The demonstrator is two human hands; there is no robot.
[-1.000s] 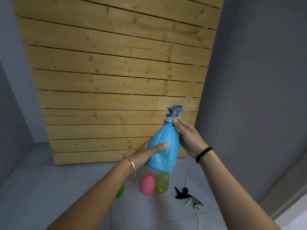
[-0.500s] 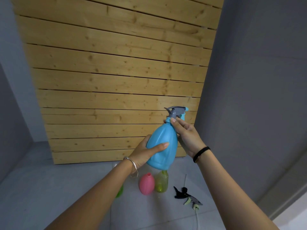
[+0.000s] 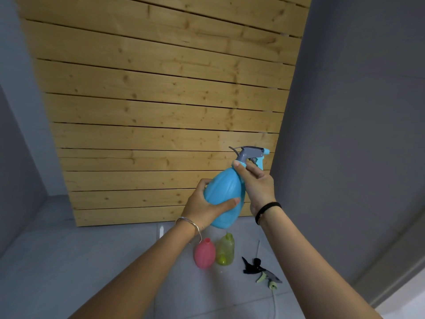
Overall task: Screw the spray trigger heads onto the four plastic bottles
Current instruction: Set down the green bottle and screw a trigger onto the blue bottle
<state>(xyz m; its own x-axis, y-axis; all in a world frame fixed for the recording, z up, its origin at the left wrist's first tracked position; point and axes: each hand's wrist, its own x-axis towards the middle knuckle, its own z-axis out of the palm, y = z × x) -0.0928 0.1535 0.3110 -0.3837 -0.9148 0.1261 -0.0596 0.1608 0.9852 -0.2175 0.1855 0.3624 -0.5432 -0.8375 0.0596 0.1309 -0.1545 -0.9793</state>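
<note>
I hold a blue plastic bottle [image 3: 224,194] in the air, tilted to the right. My left hand [image 3: 203,207] grips its body from the left. My right hand [image 3: 256,184] pinches the neck collar under the grey and blue trigger head [image 3: 250,154], which sits on the bottle with its nozzle pointing right. On the floor below stand a pink bottle [image 3: 204,254] and a yellow-green bottle [image 3: 225,249], both with open necks. Two loose trigger heads lie to their right, a black one [image 3: 251,267] and a grey and green one [image 3: 269,278] with a white tube.
A panel of pale wooden planks [image 3: 161,111] leans against the wall behind the bottles. A grey wall [image 3: 356,134] rises on the right. The floor [image 3: 69,261] is grey tile. A small white object [image 3: 161,231] lies by the panel's foot.
The trigger head has turned on the neck, its nozzle now swung round to the right. My right hand has shifted its hold on the collar. The bottle has risen slightly.
</note>
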